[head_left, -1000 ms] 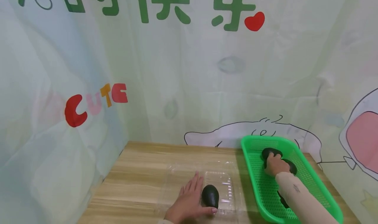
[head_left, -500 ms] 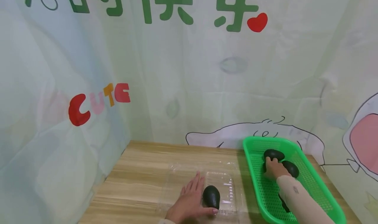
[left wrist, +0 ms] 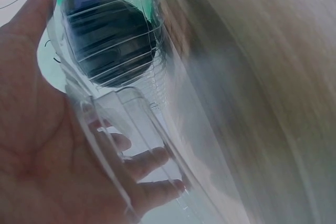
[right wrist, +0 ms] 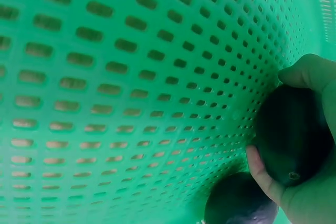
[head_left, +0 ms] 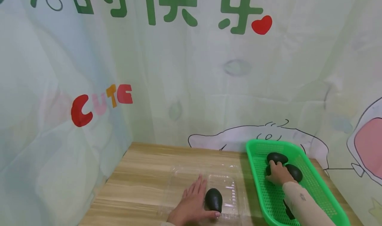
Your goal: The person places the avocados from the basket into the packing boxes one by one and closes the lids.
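Three dark fruits, green basket (head_left: 253, 173): you have the gripped fruit (right wrist: 294, 129), the far fruit (head_left: 277, 157) just beyond it, and the side fruit (head_left: 294, 173) to its right.
Right hand (head_left: 280, 175): your thumb and fingers curl round the gripped fruit, which sits inside the basket near its left wall.
Gripped fruit's long axis: you can't read it surely (your own hand covers most of it from above); the end with a small round scar faces your wrist camera.
Left hand (head_left: 191, 204): your fingers lie extended along the left part of the clear tray (head_left: 227, 186), thumb by the near end of the boxed fruit (head_left: 213, 198); whether thumb meets fruit, you can't tell.
Boxed fruit's long axis: it runs roughly from you toward the backdrop, with bare tray on its right.
Way from basket to tray: leftward and toward you, across the basket's left rim; that rim looks like the thing to mind.
Nearer hand: your right to the basket fruits, your left to the tray.
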Demonstrator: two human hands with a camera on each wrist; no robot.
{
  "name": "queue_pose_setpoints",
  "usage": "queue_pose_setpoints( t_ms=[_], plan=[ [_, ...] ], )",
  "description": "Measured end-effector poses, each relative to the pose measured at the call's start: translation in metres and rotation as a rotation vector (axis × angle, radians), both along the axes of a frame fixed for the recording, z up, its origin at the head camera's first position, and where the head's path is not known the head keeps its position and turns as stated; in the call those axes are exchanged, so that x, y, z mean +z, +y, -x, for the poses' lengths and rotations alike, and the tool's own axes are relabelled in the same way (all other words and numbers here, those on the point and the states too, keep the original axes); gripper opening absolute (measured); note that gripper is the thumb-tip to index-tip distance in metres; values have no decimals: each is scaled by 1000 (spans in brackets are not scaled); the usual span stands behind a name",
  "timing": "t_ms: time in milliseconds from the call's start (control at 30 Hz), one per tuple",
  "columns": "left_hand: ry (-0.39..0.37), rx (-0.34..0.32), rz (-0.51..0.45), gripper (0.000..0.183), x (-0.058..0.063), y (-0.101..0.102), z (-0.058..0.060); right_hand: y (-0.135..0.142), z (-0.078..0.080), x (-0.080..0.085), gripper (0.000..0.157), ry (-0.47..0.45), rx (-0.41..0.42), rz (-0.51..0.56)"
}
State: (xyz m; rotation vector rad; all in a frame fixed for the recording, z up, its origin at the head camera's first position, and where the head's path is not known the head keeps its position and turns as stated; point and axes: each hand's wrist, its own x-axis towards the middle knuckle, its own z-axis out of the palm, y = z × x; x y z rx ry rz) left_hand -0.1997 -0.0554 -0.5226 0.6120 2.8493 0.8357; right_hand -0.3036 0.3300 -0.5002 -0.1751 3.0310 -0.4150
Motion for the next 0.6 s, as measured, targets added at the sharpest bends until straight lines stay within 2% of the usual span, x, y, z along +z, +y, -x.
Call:
queue_pose_setpoints(
  t_ms=[300, 600],
  plan=[
    [-40, -4, 4, 125, 0, -1, -3, 2, -3, -2, 74, -27, -1, -4],
    [-11, 3, 16, 126, 0, -1, -1, -1, -7, 10, 76, -22, 13, 2]
  ],
)
